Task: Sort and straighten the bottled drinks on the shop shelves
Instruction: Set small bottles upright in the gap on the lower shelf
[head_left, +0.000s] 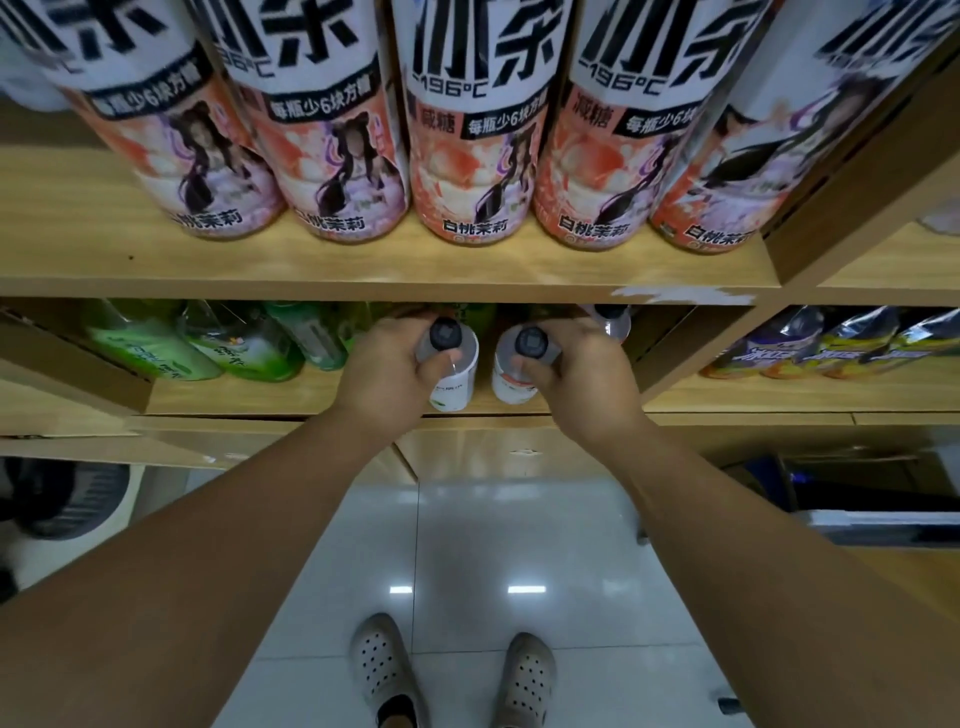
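On the lower wooden shelf (311, 395) two white-labelled bottles with dark caps stand side by side near the front edge. My left hand (387, 371) is closed around the neck of the left bottle (452, 387). My right hand (576, 374) grips the neck of the right bottle (509, 387), whose label shows some orange. A third dark-capped bottle (613, 319) stands just behind my right hand, mostly hidden. Green bottles (234, 345) fill the left part of this shelf.
The upper shelf (363, 260) carries a row of several large peach-and-white tea bottles (467, 171). A wooden divider (685, 353) closes the bay on the right; beyond it stand purple and yellow bottles (831, 343). Below are white floor tiles (467, 545) and my shoes.
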